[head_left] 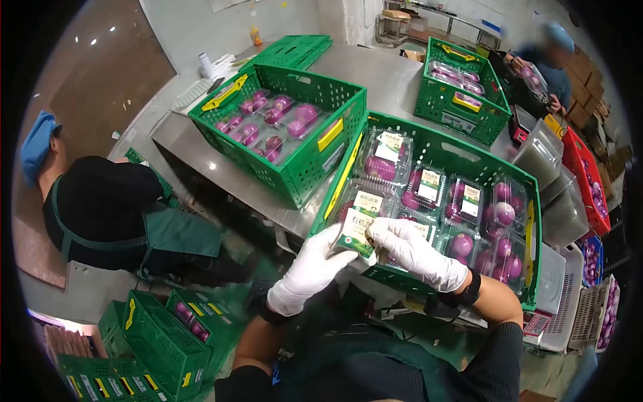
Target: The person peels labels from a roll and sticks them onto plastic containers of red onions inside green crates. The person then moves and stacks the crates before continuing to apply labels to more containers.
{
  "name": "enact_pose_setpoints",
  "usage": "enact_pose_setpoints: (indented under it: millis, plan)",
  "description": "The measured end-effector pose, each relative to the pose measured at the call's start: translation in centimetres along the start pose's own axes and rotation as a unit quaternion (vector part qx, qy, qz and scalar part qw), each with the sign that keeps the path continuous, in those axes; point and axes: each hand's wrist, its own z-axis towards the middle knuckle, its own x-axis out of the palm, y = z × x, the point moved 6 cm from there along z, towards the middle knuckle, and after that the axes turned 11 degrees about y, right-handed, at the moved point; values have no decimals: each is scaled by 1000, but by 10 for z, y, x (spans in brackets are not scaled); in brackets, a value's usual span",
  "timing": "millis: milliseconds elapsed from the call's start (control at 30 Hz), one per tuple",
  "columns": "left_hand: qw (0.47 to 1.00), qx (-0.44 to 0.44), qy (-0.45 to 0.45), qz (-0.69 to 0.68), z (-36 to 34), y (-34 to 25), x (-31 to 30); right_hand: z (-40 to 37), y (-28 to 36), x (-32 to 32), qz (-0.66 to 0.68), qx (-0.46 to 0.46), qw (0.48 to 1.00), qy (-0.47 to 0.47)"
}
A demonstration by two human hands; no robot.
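My left hand (309,271), in a white glove, is closed on a stack of printed labels (357,231). The fingers of my right hand (418,253), gloved too, are pinched at the stack's right edge. Both hands are over the near left part of a green crate (462,142). Inside the crate are clear plastic boxes of purple round vegetables. Several boxes carry a label, such as the box at the back left (380,167); those on the right, such as one box (504,213), show none.
A second green crate (268,175) of packed boxes stands left, a third (462,110) behind. A co-worker (100,214) is at the left; another person (552,67) holds a box at the back right. A red crate (581,175) and clear lids (539,151) are right.
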Motion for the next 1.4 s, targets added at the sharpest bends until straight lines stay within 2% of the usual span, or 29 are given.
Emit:
enact_pose_setpoints:
  millis: [33, 67, 100, 133, 167, 233, 267, 300, 333, 367, 433, 567, 600, 700, 733, 767, 833, 900, 933, 967, 1033, 1100, 1133, 1167, 1233, 1267, 1300, 1367, 1400]
  plan:
    - [998, -37, 45, 5, 1, 5, 0, 0, -5, -2, -4, 15, 1000, -1]
    - [997, -77, 4, -8, -2, -10, 4, -3, -2, -8, 47, 49, 997, -45]
    - [997, -68, 2, -22, -4, -9, 4, -8, 1, -13, 99, 82, 987, -92]
    - [998, -60, 4, -34, -6, -5, 4, -15, -1, -20, 124, 9, 985, -117]
    - [997, -56, 7, -48, -10, 1, 2, -24, 8, -20, 82, -18, 986, -147]
    - [998, -18, 45, -39, -12, 2, 6, -26, 8, 1, -9, -71, 990, -120]
    - [997, -1, 51, -62, -14, -3, 13, -26, 10, 14, -20, -47, 991, -124]
    - [995, 16, 55, -84, -16, -8, 20, -23, -3, 16, 42, -39, 988, -145]
    - [994, 29, 32, -96, -20, -12, 21, -23, -5, 20, 46, -40, 987, -146]
    - [996, 15, 47, -81, -23, -8, 19, -22, -5, 24, 48, -42, 988, -142]
    - [997, -10, 66, -47, -28, 1, 10, -34, 5, 36, -107, -55, 973, -198]
    - [1000, 0, 10, -30, -46, -8, 13, -45, 16, 47, -192, -126, 937, -262]
    - [998, 35, -12, 52, -49, 0, 6, -49, 15, 45, -168, -156, 933, -278]
    - [981, -73, 49, 175, -68, 12, 16, -69, 16, 36, -169, -166, 923, -303]
    - [986, -51, 57, 148, -71, 1, 17, -73, 4, 27, -95, -167, 936, -293]
    - [941, 35, 22, 335, -72, -26, 15, -82, 6, 21, -180, -156, 922, -306]
    - [892, 244, -19, 381, -70, -80, 41, -104, 29, 33, -362, -196, 863, -292]
    - [961, 197, 32, 191, -61, -80, 85, -119, 35, 44, -382, -200, 877, -212]
    - [958, 124, 141, 216, -50, -50, 93, -133, 42, 32, -365, -205, 873, -250]
    - [992, 44, 116, 9, -46, -29, 111, -144, 45, 22, -341, -211, 873, -279]
    - [977, 40, 142, 150, -52, 24, 117, -168, 40, -20, -280, -174, 882, -335]
    - [982, -129, 132, 40, -63, 12, 128, -185, 27, -66, -244, -126, 900, -339]
    - [980, -72, 155, 99, -63, -2, 128, -192, 28, -90, -151, -122, 915, -354]
    - [961, -35, 219, 164, -67, -57, 144, -198, 30, -113, -64, -120, 918, -373]
    - [950, 78, 301, 29, -82, -55, 127, -196, 14, -154, -174, 40, 922, -344]
    - [930, 137, 338, -37, -89, -59, 117, -185, 7, -145, -134, 63, 941, -306]
    - [949, 121, 277, -86, -90, -52, 107, -174, -30, -168, -259, 153, 929, -213]
    - [967, 103, 144, -185, -90, -47, 94, -157, -66, -182, -343, 255, 887, -174]
    - [990, 48, 9, -130, -100, -28, 81, -154, -75, -185, -358, 302, 871, -149]
